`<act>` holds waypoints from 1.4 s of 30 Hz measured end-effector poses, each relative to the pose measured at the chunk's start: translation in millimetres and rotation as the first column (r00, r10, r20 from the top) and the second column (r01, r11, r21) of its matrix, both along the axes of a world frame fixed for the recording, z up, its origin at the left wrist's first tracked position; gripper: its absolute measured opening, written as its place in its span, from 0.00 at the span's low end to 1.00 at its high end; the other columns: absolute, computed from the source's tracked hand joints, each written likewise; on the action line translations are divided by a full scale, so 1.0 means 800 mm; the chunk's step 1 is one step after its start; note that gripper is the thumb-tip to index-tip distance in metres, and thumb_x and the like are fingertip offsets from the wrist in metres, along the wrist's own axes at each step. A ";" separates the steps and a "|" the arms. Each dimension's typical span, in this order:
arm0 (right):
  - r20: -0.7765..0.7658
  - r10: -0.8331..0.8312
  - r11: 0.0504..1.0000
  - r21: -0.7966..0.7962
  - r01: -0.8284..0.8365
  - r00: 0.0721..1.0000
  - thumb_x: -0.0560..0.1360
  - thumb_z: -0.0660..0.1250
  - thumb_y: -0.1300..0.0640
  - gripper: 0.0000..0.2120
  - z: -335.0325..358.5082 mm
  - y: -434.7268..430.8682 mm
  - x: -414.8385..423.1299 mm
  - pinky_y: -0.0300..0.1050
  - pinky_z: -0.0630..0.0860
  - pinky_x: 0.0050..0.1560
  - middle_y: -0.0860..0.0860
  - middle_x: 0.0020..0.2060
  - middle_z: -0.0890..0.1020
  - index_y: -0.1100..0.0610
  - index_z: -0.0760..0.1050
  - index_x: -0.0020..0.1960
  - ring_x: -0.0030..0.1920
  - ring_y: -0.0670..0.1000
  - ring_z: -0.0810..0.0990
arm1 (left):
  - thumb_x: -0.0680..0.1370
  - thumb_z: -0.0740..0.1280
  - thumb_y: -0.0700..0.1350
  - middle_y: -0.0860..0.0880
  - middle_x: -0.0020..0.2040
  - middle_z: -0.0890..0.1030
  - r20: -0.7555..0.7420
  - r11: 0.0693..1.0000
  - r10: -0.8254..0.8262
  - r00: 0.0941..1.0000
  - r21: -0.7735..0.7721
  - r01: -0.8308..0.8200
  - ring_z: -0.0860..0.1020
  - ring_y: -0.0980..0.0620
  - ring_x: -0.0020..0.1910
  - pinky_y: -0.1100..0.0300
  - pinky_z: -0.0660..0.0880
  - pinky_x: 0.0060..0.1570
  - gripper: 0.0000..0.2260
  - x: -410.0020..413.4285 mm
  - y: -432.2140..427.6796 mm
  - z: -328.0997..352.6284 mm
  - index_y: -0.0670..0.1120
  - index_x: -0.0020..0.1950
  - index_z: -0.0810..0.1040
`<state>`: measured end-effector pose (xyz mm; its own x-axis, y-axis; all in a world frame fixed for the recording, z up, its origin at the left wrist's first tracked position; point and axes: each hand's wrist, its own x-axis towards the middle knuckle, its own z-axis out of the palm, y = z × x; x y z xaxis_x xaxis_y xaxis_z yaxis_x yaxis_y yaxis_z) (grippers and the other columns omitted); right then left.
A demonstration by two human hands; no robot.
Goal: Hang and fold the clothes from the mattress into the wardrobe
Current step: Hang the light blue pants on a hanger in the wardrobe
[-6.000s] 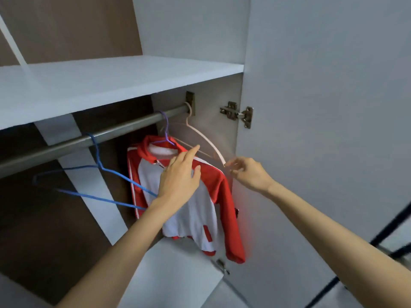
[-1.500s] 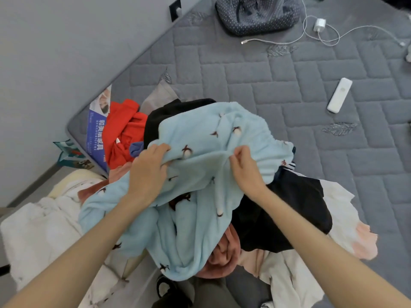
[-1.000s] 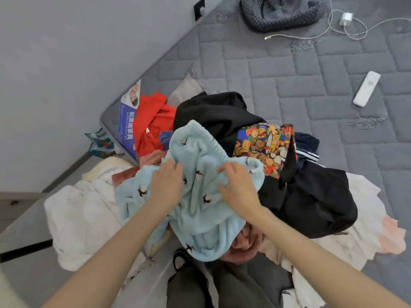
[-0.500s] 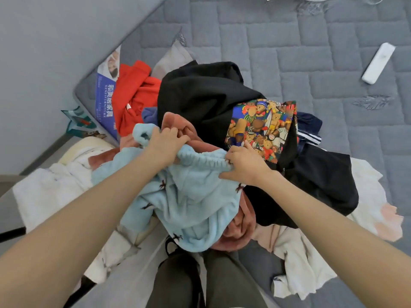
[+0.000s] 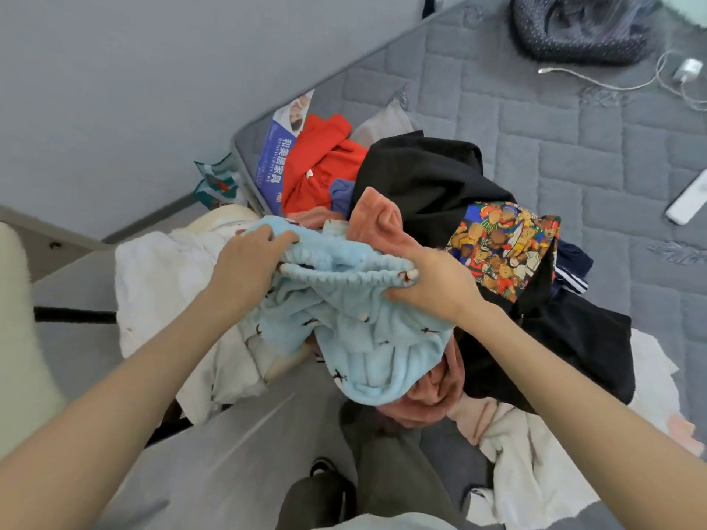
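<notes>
Left hand [image 5: 252, 258] and right hand [image 5: 436, 285] both grip the light blue fleece pants [image 5: 355, 330] by the elastic waistband; I'd lift them clear of the pile, shake flat, then fold

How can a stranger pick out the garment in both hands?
The grey quilted mattress carries a clothes pile at its corner. There the left hand and right hand hold a fluffy garment. It alone is light blue with small dark figures.

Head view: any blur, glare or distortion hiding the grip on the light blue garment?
Head view: soft even light, no glare; wide-angle stretches the forearms toward the lower corners; left hand and right hand gripping the light blue garment read sharp.
</notes>
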<state>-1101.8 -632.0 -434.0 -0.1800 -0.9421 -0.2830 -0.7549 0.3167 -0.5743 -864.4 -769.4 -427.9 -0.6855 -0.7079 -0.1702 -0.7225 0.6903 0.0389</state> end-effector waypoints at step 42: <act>-0.011 0.882 0.323 -0.713 -0.622 0.471 0.68 0.74 0.55 0.12 0.476 0.328 0.552 0.45 0.70 0.35 0.48 0.40 0.73 0.54 0.70 0.39 0.38 0.48 0.73 | 0.74 0.69 0.40 0.44 0.40 0.74 -0.617 -0.229 0.777 0.122 -0.459 -0.859 0.74 0.41 0.39 0.54 0.63 0.38 0.05 0.508 0.778 0.443 0.48 0.48 0.80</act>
<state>-659.9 -369.4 -52.9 0.6784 -0.5603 0.4751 -0.1939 -0.7604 -0.6199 -457.8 -147.0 -73.3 0.6086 -0.4705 0.6389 -0.7004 -0.6970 0.1539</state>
